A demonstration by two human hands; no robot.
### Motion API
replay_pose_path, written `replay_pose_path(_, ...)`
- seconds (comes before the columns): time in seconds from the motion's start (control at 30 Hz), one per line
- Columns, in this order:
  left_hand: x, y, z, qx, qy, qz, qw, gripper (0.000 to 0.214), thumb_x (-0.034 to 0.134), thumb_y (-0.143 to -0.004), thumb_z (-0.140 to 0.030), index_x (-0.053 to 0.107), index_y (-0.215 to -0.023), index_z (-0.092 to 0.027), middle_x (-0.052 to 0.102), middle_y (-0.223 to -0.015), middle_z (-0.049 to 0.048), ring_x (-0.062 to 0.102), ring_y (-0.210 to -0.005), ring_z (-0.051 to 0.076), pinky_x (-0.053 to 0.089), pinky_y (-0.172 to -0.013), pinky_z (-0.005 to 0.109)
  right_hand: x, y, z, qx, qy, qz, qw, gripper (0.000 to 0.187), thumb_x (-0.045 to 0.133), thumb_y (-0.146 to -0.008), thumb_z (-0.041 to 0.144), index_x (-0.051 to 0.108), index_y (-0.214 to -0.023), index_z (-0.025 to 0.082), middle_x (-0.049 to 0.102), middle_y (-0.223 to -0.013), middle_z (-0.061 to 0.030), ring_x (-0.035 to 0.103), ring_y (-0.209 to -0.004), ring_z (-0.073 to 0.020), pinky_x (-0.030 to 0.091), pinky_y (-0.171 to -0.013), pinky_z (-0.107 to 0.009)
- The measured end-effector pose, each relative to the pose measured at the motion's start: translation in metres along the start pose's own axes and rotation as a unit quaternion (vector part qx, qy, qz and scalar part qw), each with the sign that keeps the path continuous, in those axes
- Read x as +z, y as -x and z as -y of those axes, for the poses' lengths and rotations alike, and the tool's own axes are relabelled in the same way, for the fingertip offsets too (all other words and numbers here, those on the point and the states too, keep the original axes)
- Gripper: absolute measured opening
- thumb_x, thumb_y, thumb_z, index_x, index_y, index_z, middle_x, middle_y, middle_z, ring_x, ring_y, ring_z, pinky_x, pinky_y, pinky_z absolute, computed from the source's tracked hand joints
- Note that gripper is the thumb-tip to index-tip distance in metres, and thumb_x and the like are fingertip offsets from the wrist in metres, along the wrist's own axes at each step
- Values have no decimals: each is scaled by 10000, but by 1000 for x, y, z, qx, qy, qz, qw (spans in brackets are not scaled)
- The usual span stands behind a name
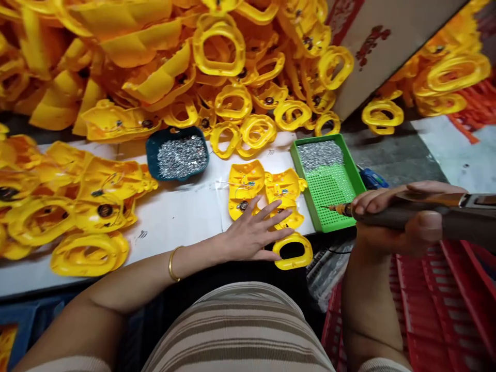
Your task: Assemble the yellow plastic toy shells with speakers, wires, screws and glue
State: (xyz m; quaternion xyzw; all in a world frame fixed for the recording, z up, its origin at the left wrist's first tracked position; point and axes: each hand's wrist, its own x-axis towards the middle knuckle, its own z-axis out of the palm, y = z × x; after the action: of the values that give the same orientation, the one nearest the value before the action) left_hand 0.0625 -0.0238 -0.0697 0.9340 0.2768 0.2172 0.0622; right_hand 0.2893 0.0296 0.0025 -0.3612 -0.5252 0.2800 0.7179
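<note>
Fingers spread, my left hand (258, 227) lies over a yellow plastic housing (248, 178) with small wires and a round metal part inside. Its fingertips reach across the lower half, and whether they press on it I cannot tell. At the near edge a ring-shaped yellow handle end (294, 251) lies beside my thumb. My right hand (391, 212) is wrapped around a dark electric screwdriver (411, 214), held level with its bit pointing left over the green tray (323, 227). Small silvery screws (320, 154) cover the far part of that perforated tray.
A dark teal bin (153, 160) of small metal pieces stands left of the housing. Yellow housings (104, 191) are heaped at left and along the back (155, 77). A cardboard box (372, 46) rises at back right. Red crates (430, 305) stand below my right arm.
</note>
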Motion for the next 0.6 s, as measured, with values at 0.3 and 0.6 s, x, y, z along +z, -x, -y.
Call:
replay_pose_path(0.3,-21,6,14,65,5,116,991,497,691,-817,-350,602,-1304,-312,578,-1423,55,500,-1310,312,68,-1216,577,-18,26,-8,12,42,10,999,296,685,-742,504,561,-853,260,494,-466,89,435,-305,-114,419,-333,-248)
replay_pose_path(0.6,-50,0,37,194,-56,84,976,455,503,-743,-9,683,-1061,-281,715,-1212,3,611,-1200,216,68,-1248,434,-57,70,-10,29,175,16,984,463,749,-679,492,590,-1036,244,678,-833,-35,695,-778,-243,602,-728,-436)
